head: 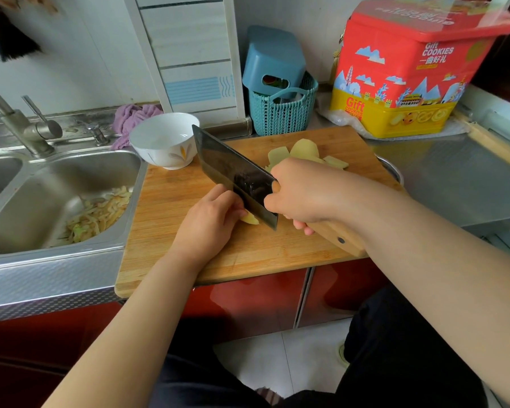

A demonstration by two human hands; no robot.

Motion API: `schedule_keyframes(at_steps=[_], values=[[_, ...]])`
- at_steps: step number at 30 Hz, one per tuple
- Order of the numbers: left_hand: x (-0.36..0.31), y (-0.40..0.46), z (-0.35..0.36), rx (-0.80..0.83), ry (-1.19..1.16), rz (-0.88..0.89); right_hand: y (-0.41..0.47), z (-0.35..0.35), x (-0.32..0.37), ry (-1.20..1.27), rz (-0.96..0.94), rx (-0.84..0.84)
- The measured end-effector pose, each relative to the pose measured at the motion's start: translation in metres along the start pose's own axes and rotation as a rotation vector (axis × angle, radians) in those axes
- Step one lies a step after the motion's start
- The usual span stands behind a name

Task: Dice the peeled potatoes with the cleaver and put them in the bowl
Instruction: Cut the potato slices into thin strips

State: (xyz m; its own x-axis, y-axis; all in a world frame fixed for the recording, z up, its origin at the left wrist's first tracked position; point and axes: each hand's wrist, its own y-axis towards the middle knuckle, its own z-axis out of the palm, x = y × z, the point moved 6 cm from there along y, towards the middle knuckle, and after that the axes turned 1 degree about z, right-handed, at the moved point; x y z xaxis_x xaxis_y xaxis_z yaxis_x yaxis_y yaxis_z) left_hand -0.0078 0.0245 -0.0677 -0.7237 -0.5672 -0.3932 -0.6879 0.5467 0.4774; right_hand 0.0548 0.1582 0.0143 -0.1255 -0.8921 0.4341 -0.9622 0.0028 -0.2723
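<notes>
Right hand (302,192) grips the wooden-handled dark steel cleaver (236,175), blade on a pale peeled potato piece (250,219) pinned by the left hand (211,222) on the bamboo cutting board (171,231); white ceramic bowl (164,139) at the board's far-left corner.

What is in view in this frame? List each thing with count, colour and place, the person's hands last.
cutting board: one, wooden, on the counter right of the sink
cleaver: one, dark blade, wooden handle, over the board
potato piece: one, yellow, beside the blade under the left fingers
potato slices: several, yellow, far side of the board
bowl: one, white, board's far left corner
sink: one, steel, left, holds peelings
faucet: one, steel, behind the sink
cloth: one, purple, behind the bowl
basket: one, teal, at the wall
cookie tin: one, red and yellow, far right
left hand: holds the potato piece
right hand: grips the cleaver handle
</notes>
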Motion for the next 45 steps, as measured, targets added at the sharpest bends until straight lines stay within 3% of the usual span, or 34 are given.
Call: schedule_keyframes(at_steps=[19, 24, 33, 45], values=[[0.004, -0.001, -0.003, -0.036, 0.002, -0.042, 0.014, 0.024, -0.002, -0.025, 0.05, 0.044], [0.001, -0.001, -0.005, -0.036, -0.03, -0.035, 0.02, 0.014, -0.015, 0.141, 0.059, 0.071], [0.0, 0.0, -0.005, -0.032, -0.022, -0.035, 0.012, 0.0, -0.021, 0.174, 0.043, -0.029], [0.0, 0.001, -0.005, -0.037, -0.003, -0.034, 0.005, 0.003, -0.008, 0.192, 0.029, -0.005]])
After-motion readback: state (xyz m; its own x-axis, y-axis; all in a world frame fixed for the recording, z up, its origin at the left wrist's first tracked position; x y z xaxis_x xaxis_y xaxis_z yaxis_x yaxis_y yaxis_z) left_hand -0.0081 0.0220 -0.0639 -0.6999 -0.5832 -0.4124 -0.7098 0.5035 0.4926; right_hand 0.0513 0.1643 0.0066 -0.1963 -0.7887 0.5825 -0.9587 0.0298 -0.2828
